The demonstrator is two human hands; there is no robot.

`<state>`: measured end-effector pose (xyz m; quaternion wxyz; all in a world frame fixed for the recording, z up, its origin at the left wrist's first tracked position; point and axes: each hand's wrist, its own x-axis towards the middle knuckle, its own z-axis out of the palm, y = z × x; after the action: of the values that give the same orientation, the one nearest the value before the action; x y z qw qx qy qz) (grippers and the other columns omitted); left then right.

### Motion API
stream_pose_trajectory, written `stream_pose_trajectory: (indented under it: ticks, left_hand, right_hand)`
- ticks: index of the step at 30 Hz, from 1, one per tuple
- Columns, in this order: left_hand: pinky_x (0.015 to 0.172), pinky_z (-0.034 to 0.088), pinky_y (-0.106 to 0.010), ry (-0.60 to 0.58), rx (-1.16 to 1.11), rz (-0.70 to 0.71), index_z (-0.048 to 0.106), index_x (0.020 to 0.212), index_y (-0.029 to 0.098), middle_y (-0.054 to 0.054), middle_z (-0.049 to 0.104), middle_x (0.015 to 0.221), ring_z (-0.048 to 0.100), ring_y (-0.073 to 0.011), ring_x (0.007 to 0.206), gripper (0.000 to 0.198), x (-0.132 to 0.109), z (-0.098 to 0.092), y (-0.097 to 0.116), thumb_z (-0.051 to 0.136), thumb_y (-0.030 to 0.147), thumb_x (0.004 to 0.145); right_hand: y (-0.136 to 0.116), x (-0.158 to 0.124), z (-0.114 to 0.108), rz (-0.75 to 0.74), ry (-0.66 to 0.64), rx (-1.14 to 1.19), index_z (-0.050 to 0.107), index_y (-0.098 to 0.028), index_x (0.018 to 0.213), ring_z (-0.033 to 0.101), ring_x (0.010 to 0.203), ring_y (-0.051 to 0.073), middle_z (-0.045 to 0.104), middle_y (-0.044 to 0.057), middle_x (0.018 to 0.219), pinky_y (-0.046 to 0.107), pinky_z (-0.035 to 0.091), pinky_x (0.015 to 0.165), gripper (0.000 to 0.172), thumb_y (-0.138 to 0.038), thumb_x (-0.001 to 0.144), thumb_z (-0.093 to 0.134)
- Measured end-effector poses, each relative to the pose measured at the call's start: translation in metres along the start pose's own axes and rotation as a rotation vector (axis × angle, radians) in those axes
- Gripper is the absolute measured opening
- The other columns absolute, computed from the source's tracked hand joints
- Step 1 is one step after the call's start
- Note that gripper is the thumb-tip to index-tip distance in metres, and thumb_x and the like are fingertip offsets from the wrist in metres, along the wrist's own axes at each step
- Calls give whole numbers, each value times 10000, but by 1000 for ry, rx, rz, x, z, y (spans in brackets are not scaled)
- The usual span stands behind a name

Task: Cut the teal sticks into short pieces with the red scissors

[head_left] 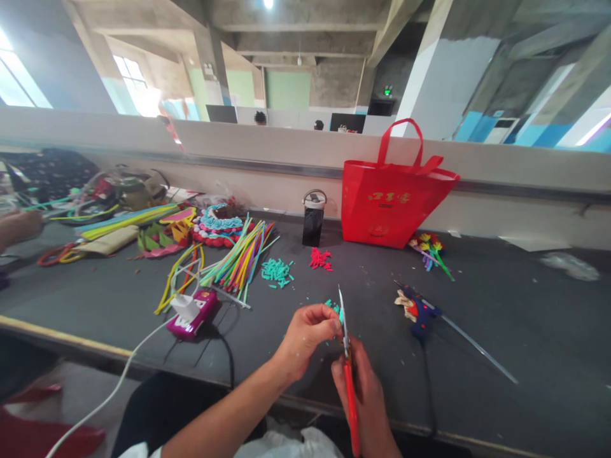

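Note:
My right hand (366, 393) is closed around red-handled scissors (347, 362), their blades pointing up and away from me. My left hand (305, 337) pinches a small teal piece (333, 306) right beside the blades. Both hands hover over the near edge of the dark table (501, 356). A heap of teal cut pieces (277, 271) and a smaller heap of red pieces (319, 259) lie farther back on the table.
A bundle of coloured pipe cleaners (238, 257) lies left of centre, by a purple power strip (193, 312) with a white cable. A glue gun (419, 310) rests to the right. A red bag (389, 197) and black bottle (313, 219) stand at the back. Another person's hand (16, 228) shows far left.

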<state>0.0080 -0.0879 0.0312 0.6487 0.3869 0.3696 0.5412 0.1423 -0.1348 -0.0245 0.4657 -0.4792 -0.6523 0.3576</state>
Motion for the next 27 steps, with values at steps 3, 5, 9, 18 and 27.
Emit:
stream_pose_trajectory:
  ticks: [3, 5, 9, 18, 27]
  left_hand:
    - [604, 388, -210, -3, -7, -1, 669, 661, 133, -6, 640, 611, 523, -94, 574, 65, 0, 1, 0, 693, 172, 707]
    - [593, 382, -207, 1, -4, 0, 669, 659, 135, -2, 633, 605, 522, -92, 568, 52, 0, 2, 1, 679, 158, 704]
    - [578, 370, -203, 23, 16, -4, 659, 631, 135, 6, 616, 586, 497, -85, 551, 55, 1, 2, 2, 655, 132, 686]
    - [576, 354, -210, 59, 60, 3, 658, 629, 136, 4, 611, 591, 478, -92, 562, 43, 2, 1, -1, 641, 141, 668]
    - [579, 347, -213, 37, 14, -39, 661, 619, 140, -4, 613, 585, 468, -92, 558, 45, 0, 0, 2, 683, 176, 635]
  right_hand:
    - [4, -1, 1, 6, 24, 13, 539, -211, 1244, 687, 975, 173, 706, 52, 1120, 227, 542, 801, 374, -389, 915, 523]
    - [5, -2, 2, 24, 41, 5, 563, -198, 1231, 695, 980, 183, 716, 58, 1115, 228, 549, 792, 392, -408, 901, 541]
    - [7, -3, 2, 52, 73, -12, 596, -186, 1223, 686, 1032, 202, 712, 68, 1149, 243, 550, 826, 420, -429, 881, 571]
    - [18, -4, 10, 29, 162, -88, 649, -146, 1166, 736, 799, 207, 759, 95, 969, 231, 579, 646, 460, -477, 849, 604]
    - [6, 0, 6, 228, 263, 181, 633, -151, 1149, 544, 420, 113, 580, -50, 542, 195, 462, 398, 491, -508, 812, 645]
